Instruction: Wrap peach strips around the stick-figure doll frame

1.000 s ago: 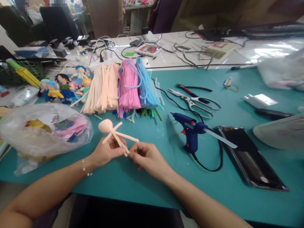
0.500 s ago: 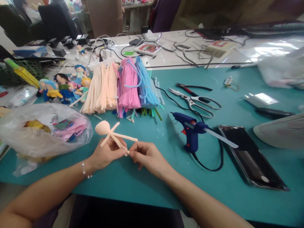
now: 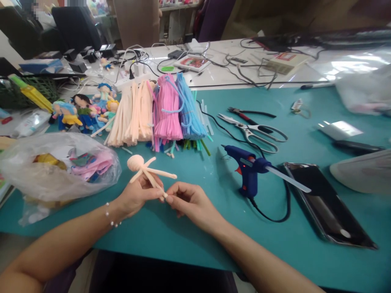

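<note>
— Why does the left hand [image 3: 133,198] grip the pale figure [image 3: 145,168], left of centre?
— Likely to steady its legs while the right hand [image 3: 194,205], thumb and finger closed, pinches their ends

A teal table [image 3: 174,236] bears scissors [image 3: 247,130], glue gun [image 3: 249,173], seemingly a phone [image 3: 328,203].

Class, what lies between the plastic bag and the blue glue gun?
The left hand and right hand, holding a peach figure; the head view shows this.

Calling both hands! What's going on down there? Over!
Left hand holding peach figure. Right hand pinching its leg tips. Glue gun off right, touching neither hand.
</note>
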`<state>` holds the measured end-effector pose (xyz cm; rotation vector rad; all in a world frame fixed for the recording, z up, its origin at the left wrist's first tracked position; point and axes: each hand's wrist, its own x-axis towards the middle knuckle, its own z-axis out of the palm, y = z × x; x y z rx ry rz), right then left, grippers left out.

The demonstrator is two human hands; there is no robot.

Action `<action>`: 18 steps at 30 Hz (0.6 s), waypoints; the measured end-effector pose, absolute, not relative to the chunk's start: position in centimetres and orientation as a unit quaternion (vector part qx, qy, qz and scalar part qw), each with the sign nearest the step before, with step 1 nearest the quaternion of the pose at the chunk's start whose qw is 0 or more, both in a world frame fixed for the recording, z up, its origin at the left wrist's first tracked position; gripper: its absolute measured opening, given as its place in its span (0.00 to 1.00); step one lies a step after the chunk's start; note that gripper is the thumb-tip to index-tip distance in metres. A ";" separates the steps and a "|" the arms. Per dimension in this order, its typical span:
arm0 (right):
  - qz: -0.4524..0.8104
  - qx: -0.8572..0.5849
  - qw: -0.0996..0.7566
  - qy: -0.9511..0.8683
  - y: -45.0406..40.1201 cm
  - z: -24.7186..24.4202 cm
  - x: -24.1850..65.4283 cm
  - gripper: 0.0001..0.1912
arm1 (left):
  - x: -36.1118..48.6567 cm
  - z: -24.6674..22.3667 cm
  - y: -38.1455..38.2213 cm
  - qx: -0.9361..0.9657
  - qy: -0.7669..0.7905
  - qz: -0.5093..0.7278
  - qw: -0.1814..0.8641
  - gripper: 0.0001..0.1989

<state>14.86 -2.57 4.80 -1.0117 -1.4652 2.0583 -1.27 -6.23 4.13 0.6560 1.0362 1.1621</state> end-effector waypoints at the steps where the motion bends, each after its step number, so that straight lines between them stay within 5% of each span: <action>1: 0.738 -0.363 0.212 -0.527 -2.6 4.8 14.8 0.18 | -1.2 4.2 -6.2 0.288 0.457 0.515 0.665 0.12; 13: 0.706 -0.350 0.262 -0.557 -2.9 4.8 14.9 0.21 | -1.2 4.0 -6.5 0.313 0.492 0.524 0.621 0.11; 18: 0.611 -0.330 0.278 -0.664 -2.9 4.6 15.1 0.15 | -1.2 3.9 -6.7 0.321 0.492 0.505 0.632 0.12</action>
